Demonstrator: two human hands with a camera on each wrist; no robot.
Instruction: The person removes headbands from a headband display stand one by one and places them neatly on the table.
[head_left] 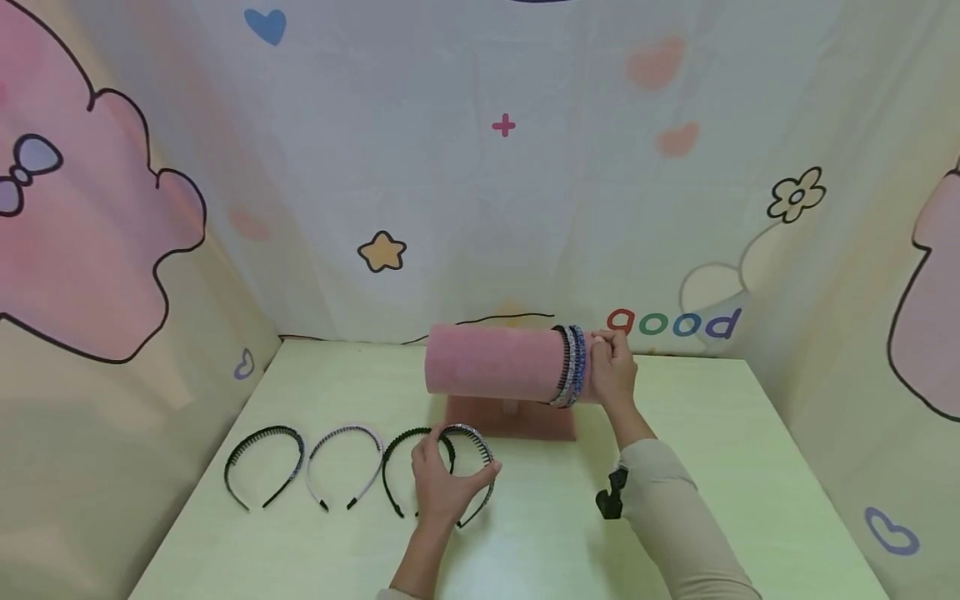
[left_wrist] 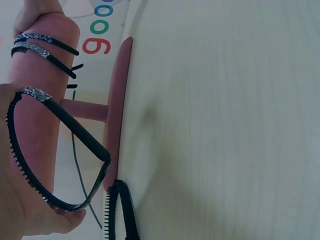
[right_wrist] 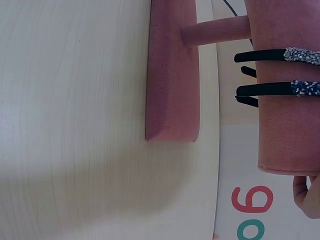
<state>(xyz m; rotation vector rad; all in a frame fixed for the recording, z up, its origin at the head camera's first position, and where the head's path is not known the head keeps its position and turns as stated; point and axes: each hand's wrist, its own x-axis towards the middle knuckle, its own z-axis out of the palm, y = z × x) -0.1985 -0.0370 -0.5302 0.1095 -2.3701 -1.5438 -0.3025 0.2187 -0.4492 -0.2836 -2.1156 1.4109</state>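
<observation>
My left hand (head_left: 444, 487) holds a black headband (left_wrist: 75, 127) with small teeth inside and silver sparkles outside, its fingers and thumb spread to opposite sides of the arch. It hovers low in front of a headband stand, a pink padded roll (head_left: 495, 358) on a post and flat base (head_left: 510, 421). Two headbands circle the roll towards its right end: a silver-sparkled one (right_wrist: 300, 54) and a blue-sparkled one (right_wrist: 305, 88). At that end my right hand (head_left: 615, 367) grips the roll, fingers curled against its edge. The roll's end hides part of this hand in the right wrist view.
Left of my left hand, three headbands lie in a row on the pale table (head_left: 540, 533): a black toothed one (head_left: 301, 458), a lilac one (head_left: 347, 428) and another black one (head_left: 386, 471), partly behind the hand. A printed curtain (head_left: 450, 167) stands behind the table.
</observation>
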